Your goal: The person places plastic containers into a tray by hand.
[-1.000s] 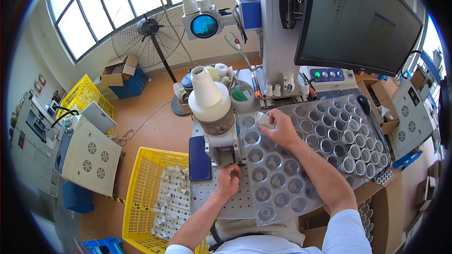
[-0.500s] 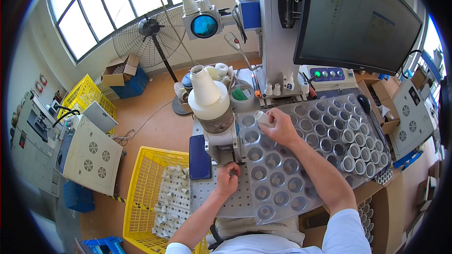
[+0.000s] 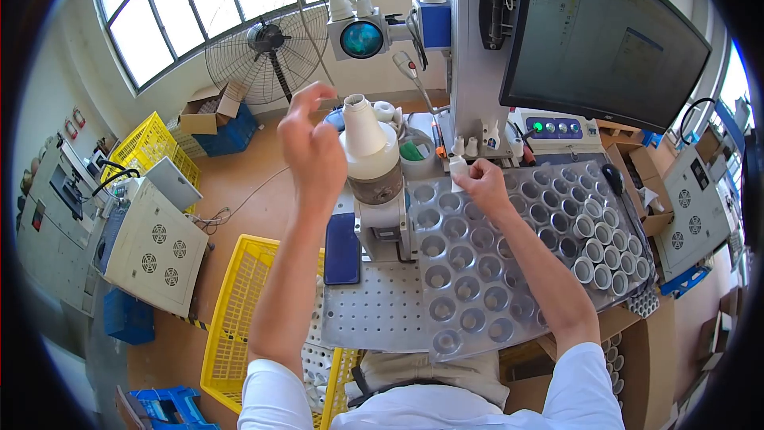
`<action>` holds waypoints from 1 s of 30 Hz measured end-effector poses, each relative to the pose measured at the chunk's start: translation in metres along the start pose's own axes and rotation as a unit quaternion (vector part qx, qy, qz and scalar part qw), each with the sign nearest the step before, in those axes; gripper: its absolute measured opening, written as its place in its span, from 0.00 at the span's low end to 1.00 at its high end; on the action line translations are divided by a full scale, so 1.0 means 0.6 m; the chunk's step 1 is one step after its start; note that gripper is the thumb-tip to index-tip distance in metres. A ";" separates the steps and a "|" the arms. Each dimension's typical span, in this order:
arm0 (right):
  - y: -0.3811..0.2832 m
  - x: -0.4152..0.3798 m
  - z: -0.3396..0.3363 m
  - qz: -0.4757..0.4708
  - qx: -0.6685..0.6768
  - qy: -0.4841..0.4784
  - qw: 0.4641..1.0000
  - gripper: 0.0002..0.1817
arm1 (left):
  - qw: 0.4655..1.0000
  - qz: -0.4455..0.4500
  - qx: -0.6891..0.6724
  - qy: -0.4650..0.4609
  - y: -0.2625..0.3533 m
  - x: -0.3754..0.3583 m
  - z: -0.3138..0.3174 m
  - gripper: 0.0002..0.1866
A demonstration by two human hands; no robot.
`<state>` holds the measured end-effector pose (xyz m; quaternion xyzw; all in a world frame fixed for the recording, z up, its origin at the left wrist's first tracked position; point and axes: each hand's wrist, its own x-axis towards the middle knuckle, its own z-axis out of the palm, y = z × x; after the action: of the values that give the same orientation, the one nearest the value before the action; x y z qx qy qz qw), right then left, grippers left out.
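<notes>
My left hand point(image 3: 310, 147) is raised beside the fixture. Its fingers are bent and apart, and nothing shows in them. Just right of it, a white cone-shaped part point(image 3: 364, 129) stands upright on the round fixture point(image 3: 376, 183). My right hand point(image 3: 484, 185) pinches a small white tapered plastic part point(image 3: 458, 167) by its lower end, over the back left of the clear moulded tray point(image 3: 434, 334). Several white cups point(image 3: 593, 251) fill pockets on the tray's right side. The fingertips hide some of the held part.
A yellow crate point(image 3: 239, 310) with white parts stands left of the perforated plate point(image 3: 370, 314). A blue phone-like slab point(image 3: 342, 248) lies by the fixture. The lens head point(image 3: 360, 38) hangs above, and a monitor point(image 3: 601, 40) overhangs the back right.
My left hand has risen from the plate at the fixture's base to beside the cone-shaped part. My right hand still holds its white part, now more upright and slightly farther back.
</notes>
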<state>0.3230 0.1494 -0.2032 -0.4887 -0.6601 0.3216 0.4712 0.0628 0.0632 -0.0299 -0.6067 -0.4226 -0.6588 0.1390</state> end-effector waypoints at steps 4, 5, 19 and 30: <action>-0.160 0.027 -0.011 -0.065 0.097 0.016 0.993 0.18 | 0.960 -0.250 0.028 -0.122 -0.027 0.016 0.046 0.16; -0.215 0.025 -0.008 -0.082 0.158 0.016 0.984 0.18 | 0.936 -0.313 -0.102 -0.124 -0.014 0.028 0.037 0.17; -0.257 -0.028 0.073 -0.267 0.136 0.008 0.954 0.14 | 0.924 -0.374 0.079 -0.004 -0.219 -0.234 -0.364 0.15; 0.041 -0.123 -0.447 0.130 -0.485 0.074 0.862 0.28 | 0.915 -0.343 0.211 -0.020 -0.376 -0.402 -0.483 0.11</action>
<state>0.5882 0.0774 -0.1543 -0.7592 -0.6264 -0.0180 0.1759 -0.2374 -0.0900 -0.3119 -0.3942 -0.7364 -0.5495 0.0211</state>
